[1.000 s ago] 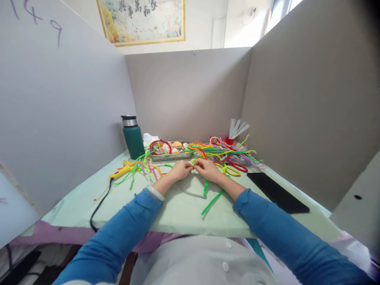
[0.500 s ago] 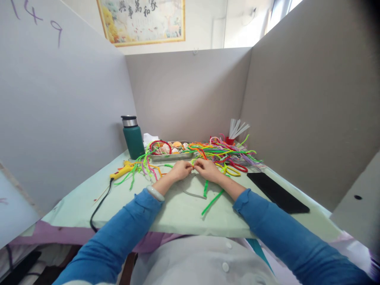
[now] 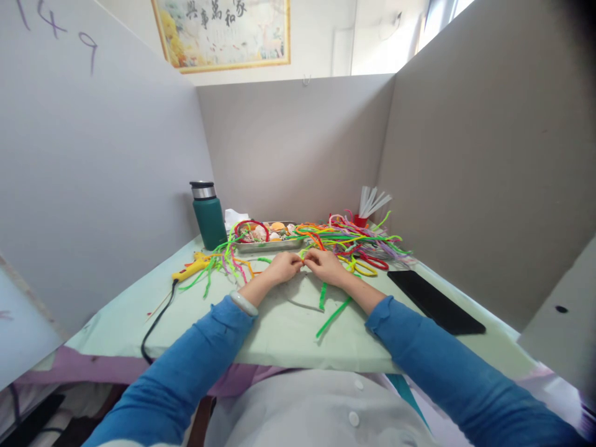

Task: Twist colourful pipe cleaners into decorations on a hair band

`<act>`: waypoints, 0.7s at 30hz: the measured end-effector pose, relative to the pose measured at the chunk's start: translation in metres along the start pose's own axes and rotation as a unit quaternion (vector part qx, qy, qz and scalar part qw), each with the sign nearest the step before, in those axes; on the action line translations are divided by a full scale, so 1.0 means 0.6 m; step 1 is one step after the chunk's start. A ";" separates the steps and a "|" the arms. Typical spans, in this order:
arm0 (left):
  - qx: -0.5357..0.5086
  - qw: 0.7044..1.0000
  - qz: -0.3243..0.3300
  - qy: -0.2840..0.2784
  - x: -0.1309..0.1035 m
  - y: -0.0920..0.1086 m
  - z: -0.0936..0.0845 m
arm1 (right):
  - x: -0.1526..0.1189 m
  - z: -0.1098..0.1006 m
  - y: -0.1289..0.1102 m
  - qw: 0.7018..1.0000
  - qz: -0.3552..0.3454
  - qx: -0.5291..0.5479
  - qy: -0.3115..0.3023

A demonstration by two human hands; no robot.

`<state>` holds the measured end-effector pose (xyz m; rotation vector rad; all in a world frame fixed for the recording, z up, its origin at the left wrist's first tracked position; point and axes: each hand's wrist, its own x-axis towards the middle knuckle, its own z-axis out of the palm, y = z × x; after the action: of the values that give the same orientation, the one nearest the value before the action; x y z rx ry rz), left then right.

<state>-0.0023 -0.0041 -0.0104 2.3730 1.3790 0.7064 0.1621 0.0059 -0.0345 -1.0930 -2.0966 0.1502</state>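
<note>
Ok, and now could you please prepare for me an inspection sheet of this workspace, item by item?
Surface: table with pale green cover.
Job's things: small orange piece, mostly hidden; green fuzzy strips close by; heap of coloured fuzzy sticks beyond the right hand.
Clutter: green bottle upright at left; metal tray of small pieces; yellow glue gun lying at left; black flat object at right.
Hands: left hand and right hand meet, fingertips pinching the orange piece.
Cables: black cable from the glue gun over the front edge; far end not visible.
Surroundings: grey panels on three sides; framed picture beyond. Other people: nothing seen.
</note>
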 end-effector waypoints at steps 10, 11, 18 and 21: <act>0.004 1.000 -0.001 -0.005 0.005 -0.009 0.005 | -0.001 0.000 0.000 1.000 -0.003 0.003 0.001; 0.003 1.000 -0.001 -0.007 0.005 -0.009 0.005 | -0.001 0.001 0.001 1.000 -0.003 0.004 0.002; 0.002 1.000 0.013 -0.012 0.005 -0.013 0.006 | -0.001 0.001 0.001 1.000 -0.003 -0.002 0.003; 0.009 1.000 0.020 -0.013 0.006 -0.015 0.006 | -0.001 0.000 -0.001 1.000 -0.004 -0.005 0.001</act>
<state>-0.0053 0.0033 -0.0170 2.4217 1.3352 0.6747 0.1620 0.0051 -0.0346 -1.0907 -2.1007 0.1355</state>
